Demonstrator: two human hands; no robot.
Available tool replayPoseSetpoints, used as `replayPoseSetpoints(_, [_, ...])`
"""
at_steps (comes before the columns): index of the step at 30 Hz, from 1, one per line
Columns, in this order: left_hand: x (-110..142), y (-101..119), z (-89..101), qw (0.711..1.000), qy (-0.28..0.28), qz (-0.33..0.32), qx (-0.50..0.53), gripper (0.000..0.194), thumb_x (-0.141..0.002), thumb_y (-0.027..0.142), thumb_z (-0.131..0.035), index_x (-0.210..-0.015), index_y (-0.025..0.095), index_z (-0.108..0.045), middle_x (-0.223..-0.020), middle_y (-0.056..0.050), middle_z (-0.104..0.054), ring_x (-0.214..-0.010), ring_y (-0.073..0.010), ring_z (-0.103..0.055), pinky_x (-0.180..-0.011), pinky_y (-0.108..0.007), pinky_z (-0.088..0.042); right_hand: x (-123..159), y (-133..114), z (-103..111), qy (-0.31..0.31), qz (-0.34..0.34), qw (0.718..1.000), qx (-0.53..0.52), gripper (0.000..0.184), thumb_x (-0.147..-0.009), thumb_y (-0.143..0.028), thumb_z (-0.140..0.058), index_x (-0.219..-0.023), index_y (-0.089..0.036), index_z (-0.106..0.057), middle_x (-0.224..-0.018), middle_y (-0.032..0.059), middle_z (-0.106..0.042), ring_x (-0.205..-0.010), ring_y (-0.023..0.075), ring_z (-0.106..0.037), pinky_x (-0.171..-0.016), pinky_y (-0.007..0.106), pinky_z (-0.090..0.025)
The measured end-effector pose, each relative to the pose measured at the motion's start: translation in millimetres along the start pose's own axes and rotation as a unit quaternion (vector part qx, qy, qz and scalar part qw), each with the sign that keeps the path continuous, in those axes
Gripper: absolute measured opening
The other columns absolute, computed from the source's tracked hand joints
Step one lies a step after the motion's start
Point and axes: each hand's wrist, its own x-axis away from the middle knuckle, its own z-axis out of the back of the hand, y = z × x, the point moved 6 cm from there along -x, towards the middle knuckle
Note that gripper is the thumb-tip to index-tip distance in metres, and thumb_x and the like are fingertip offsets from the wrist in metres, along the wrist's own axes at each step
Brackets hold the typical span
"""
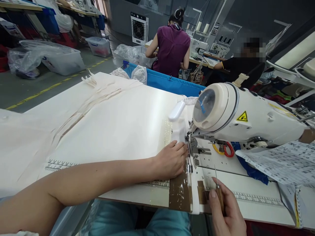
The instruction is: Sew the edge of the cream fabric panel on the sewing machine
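My left hand (pixel 172 159) lies flat with its fingers stretched out, fingertips close to the needle area of a white sewing machine (pixel 219 108). Under and just beyond the fingers is a piece of thin white fabric (pixel 179 131). A white strip (pixel 195 193) runs from the presser foot area toward me and hangs over the table's front edge. In my right hand (pixel 227 209) is an awl (pixel 220 196) with a wooden handle, its thin metal point directed up and away from me. The awl's tip is apart from the fabric.
Long pale fabric strips (pixel 81 113) lie on the white table (pixel 128 131) at left. Yellow-and-red handled snips (pixel 228 149) rest beneath the machine arm. Printed sheets (pixel 283 160) are at right. A blue cloth bin (pixel 167 80) borders the far edge; two people work beyond.
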Motion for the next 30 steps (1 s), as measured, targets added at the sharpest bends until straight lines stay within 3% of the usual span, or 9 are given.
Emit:
replayPoseSetpoints(3, [-2, -5, 0.0, 1.0, 0.007, 0.007, 0.003, 0.044, -0.097, 0.031, -0.041, -0.127, 0.003, -0.057, -0.134, -0.019, -0.056, -0.118, -0.0296, -0.05, -0.101, -0.042, -0.036, 0, -6, -8, -0.015, 0.024, 1.0, -0.004, 0.06, -0.091, -0.057, -0.055, -0.138, -0.02, -0.05, -0.12, 0.0105, -0.071, -0.099, 0.0224, -0.069, -0.069, 0.023, -0.055])
replayPoseSetpoints(7, [-6, -12, 1.7, 1.0, -0.007, 0.022, 0.014, 0.038, -0.096, 0.029, -0.043, -0.12, 0.004, -0.06, -0.121, -0.017, -0.06, -0.107, -0.0275, -0.052, -0.092, -0.04, -0.041, -8, -20, -19, -0.006, 0.177, 0.982, 0.058, 0.033, -0.095, -0.046, -0.053, -0.114, -0.02, -0.062, -0.111, 0.0092, -0.073, -0.102, 0.022, -0.069, -0.079, 0.026, -0.055])
replayPoseSetpoints(9, [-8, -14, 1.9, 0.999, -0.015, 0.027, 0.016, 0.035, -0.095, 0.028, -0.045, -0.116, 0.004, -0.06, -0.115, -0.016, -0.06, -0.104, -0.0271, -0.052, -0.088, -0.039, -0.042, -9, -34, -31, -0.022, 0.276, 0.955, 0.106, 0.023, -0.097, -0.037, -0.051, -0.11, -0.021, -0.064, -0.105, 0.0068, -0.073, -0.098, 0.0193, -0.07, -0.08, 0.024, -0.054])
replayPoseSetpoints(13, [-11, -16, 0.3, 0.999, -0.017, 0.019, 0.027, 0.033, -0.094, 0.028, -0.048, -0.109, 0.002, -0.062, -0.113, -0.017, -0.06, -0.103, -0.0268, -0.052, -0.087, -0.038, -0.043, -3, -61, -58, -0.032, 0.448, 0.872, 0.196, 0.022, -0.101, -0.025, -0.044, -0.11, -0.018, -0.062, -0.094, 0.0063, -0.072, -0.085, 0.0154, -0.071, -0.069, 0.02, -0.053])
replayPoseSetpoints(15, [-11, -16, -0.7, 0.999, -0.013, 0.013, 0.034, 0.031, -0.094, 0.028, -0.048, -0.106, 0.004, -0.064, -0.112, -0.017, -0.061, -0.103, -0.0267, -0.053, -0.086, -0.037, -0.043, -5, -65, -65, -0.013, 0.467, 0.853, 0.231, 0.023, -0.101, -0.024, -0.042, -0.107, -0.016, -0.063, -0.089, 0.0059, -0.071, -0.078, 0.015, -0.07, -0.061, 0.02, -0.051])
replayPoseSetpoints(18, [-10, -16, -1.3, 0.999, -0.005, 0.011, 0.037, 0.027, -0.094, 0.024, -0.048, -0.103, 0.005, -0.065, -0.113, -0.017, -0.062, -0.103, -0.0267, -0.054, -0.086, -0.038, -0.043, -7, -64, -71, 0.007, 0.462, 0.848, 0.259, 0.025, -0.101, -0.023, -0.041, -0.107, -0.016, -0.064, -0.089, 0.0052, -0.072, -0.069, 0.015, -0.069, -0.053, 0.022, -0.047])
replayPoseSetpoints(30, [-11, -20, -1.2, 0.998, -0.026, 0.026, 0.06, 0.027, -0.094, 0.022, -0.046, -0.105, 0.005, -0.066, -0.12, -0.017, -0.06, -0.11, -0.0277, -0.053, -0.09, -0.039, -0.044, -5, -64, -77, 0.032, 0.446, 0.823, 0.35, 0.03, -0.102, -0.023, -0.036, -0.108, -0.016, -0.065, -0.09, 0.0059, -0.076, -0.063, 0.0155, -0.07, -0.047, 0.025, -0.04])
